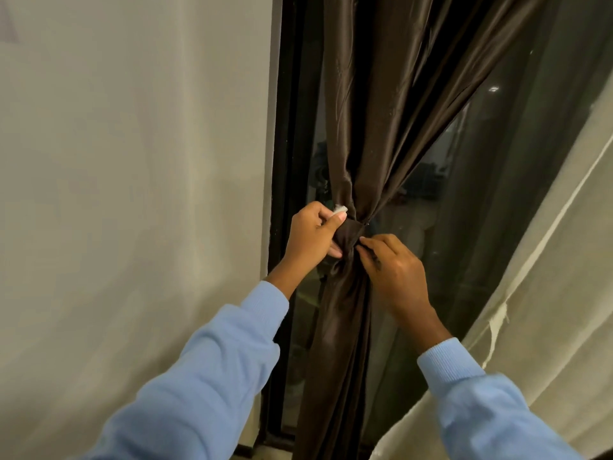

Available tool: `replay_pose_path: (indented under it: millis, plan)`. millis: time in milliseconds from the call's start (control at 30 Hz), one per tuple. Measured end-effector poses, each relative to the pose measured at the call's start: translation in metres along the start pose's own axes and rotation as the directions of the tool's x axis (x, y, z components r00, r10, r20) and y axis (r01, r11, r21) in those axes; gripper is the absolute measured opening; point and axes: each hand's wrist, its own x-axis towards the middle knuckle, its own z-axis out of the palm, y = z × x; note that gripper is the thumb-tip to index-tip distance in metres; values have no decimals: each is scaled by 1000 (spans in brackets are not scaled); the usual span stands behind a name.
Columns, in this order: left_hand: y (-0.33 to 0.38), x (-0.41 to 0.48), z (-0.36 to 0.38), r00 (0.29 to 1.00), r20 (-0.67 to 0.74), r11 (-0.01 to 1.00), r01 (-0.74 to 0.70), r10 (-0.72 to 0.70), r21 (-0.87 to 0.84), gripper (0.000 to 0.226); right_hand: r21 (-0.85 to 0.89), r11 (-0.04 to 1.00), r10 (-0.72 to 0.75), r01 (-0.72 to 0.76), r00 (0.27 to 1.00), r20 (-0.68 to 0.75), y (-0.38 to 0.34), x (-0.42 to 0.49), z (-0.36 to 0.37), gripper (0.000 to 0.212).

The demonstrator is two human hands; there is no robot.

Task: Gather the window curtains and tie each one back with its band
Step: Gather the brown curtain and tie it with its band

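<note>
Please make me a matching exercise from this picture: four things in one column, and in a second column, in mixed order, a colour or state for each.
Column one:
1. brown curtain
2. band
3. sleeve
4. window frame

Column two:
A. light blue
B. black
C. gathered into a bundle
D. wrapped round the bundle, gripped by the left hand and the right hand

Pairs: 1-C; 2-D; 3-A; 4-B

Smooth, glossy brown cloth in the curtain (365,111) and the band (346,234), between left hand (310,237) and right hand (393,270). Fuzzy white patch (340,210) in the left hand's pinch. Shiny glass (481,180) behind the right hand; matt, coarse pale cloth (547,293) right of it, hem frayed. Matt wall (132,161) left of the left hand.
</note>
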Motion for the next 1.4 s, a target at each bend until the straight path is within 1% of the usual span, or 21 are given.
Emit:
replay_pose_path:
  millis: [67, 167, 267, 367, 400, 433, 467, 500, 533, 567, 600, 633, 667, 733, 767, 833, 967, 1067, 1233, 1300, 1400]
  plan:
    - [0, -1, 2, 1000, -27, 999, -11, 12, 30, 26, 20, 1000, 20, -21, 999, 27, -3, 0, 0, 17]
    - [-4, 0, 8, 988, -124, 989, -73, 89, 132, 22, 58, 997, 37, -41, 998, 56, -10, -7, 0, 15]
    - [-3, 1, 14, 971, -183, 975, -123, 157, 183, 21, 110, 989, 99, -102, 994, 36, -19, -15, -2, 15]
    - [-8, -1, 17, 972, -158, 984, -162, 173, 80, 17, 159, 982, 104, -97, 994, -34, -18, -21, 1, 15]
    - [-12, -4, 16, 980, -125, 988, -156, 155, 7, 16, 212, 972, 116, -101, 992, -57, -17, -23, 4, 17]
    - [-17, -8, 15, 990, -68, 989, -129, 124, -77, 15, 299, 943, 174, -145, 982, -72, -16, -26, 6, 22]
    - [-23, -13, 14, 995, 6, 983, -94, 96, -157, 20, 403, 883, 287, -240, 956, -58, -14, -31, 10, 33]
    - [-29, -19, 13, 994, 75, 974, -62, 80, -216, 31, 495, 784, 430, -375, 903, 4, -12, -37, 14, 49]
    - [-35, -26, 14, 990, 126, 972, -39, 70, -233, 43, 562, 650, 541, -511, 831, 128, -11, -43, 17, 61]
    - [-42, -34, 15, 985, 158, 977, -34, 69, -211, 52, 609, 519, 576, -599, 772, 269, -9, -48, 21, 62]
    - [-50, -42, 17, 981, 175, 985, -49, 78, -163, 53, 644, 431, 539, -632, 753, 378, -7, -53, 26, 52]
    - [-59, -49, 20, 979, 181, 993, -80, 95, -85, 45, 667, 398, 480, -630, 762, 434, -4, -58, 31, 37]
    - [-69, -57, 22, 976, 184, 994, -114, 112, -1, 34, 680, 394, 440, -618, 777, 451, -3, -62, 35, 27]
    - [-86, -69, 27, 975, 183, 984, -143, 122, 109, 19, 689, 405, 433, -601, 790, 435, -4, -67, 41, 21]
    - [-92, -73, 29, 978, 171, 979, -141, 116, 144, 18, 671, 437, 443, -599, 793, 419, -5, -69, 44, 19]
    - [-100, -77, 32, 986, 137, 974, -116, 90, 196, 25, 589, 541, 471, -600, 797, 379, -9, -74, 51, 17]
    - [-109, -75, 33, 987, 162, 979, -39, 7, 198, 30, 516, 639, 485, -571, 819, 305, -21, -88, 62, 27]
    - [-110, -73, 33, 983, 184, 987, -6, -23, 158, 31, 499, 639, 505, -586, 808, 302, -22, -88, 63, 30]
    - [-120, -74, 29, 961, 263, 950, -4, -82, 311, 23, 511, 583, 528, -631, 773, 351, -15, -89, 60, 34]
    - [-125, -78, 31, 959, 269, 948, 0, -91, 319, 17, 504, 576, 533, -644, 763, 366, -13, -93, 61, 34]
    - [-124, -83, 35, 956, 270, 956, 31, -113, 290, 14, 483, 540, 568, -689, 722, 396, -14, -99, 65, 33]
